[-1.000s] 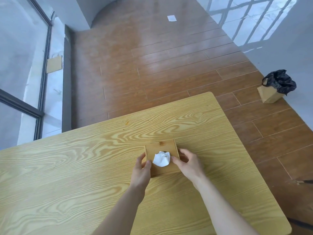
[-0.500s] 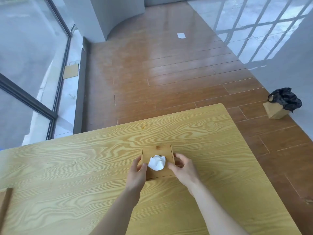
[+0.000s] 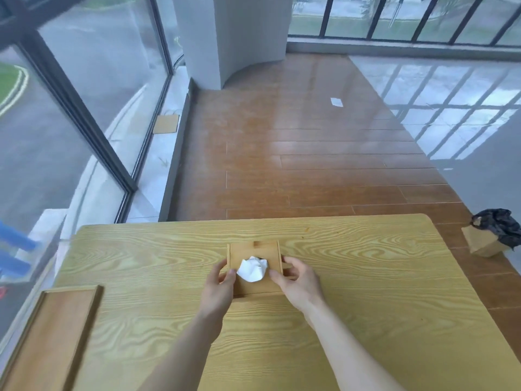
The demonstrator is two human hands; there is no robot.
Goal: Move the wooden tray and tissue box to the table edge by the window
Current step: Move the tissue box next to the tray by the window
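Observation:
A square wooden tissue box [image 3: 255, 251] with a white tissue [image 3: 252, 268] poking out of its top sits mid-table. My left hand [image 3: 218, 289] grips its left side and my right hand [image 3: 297, 283] grips its right side. The box looks slightly raised off the yellow wood-grain table [image 3: 366, 277]. The flat wooden tray [image 3: 48, 334] lies at the table's left end, beside the big window [image 3: 56, 122], with neither hand near it.
Beyond the table's far edge is brown wooden floor [image 3: 282, 165]. A cardboard bin with a black bag [image 3: 492, 234] stands on the floor to the right. A white pillar [image 3: 234, 38] rises at the back.
My view has tilted up and turned left, bringing the tray and window into sight. Both hands keep their grip on the tissue box, which has shifted left along the table.

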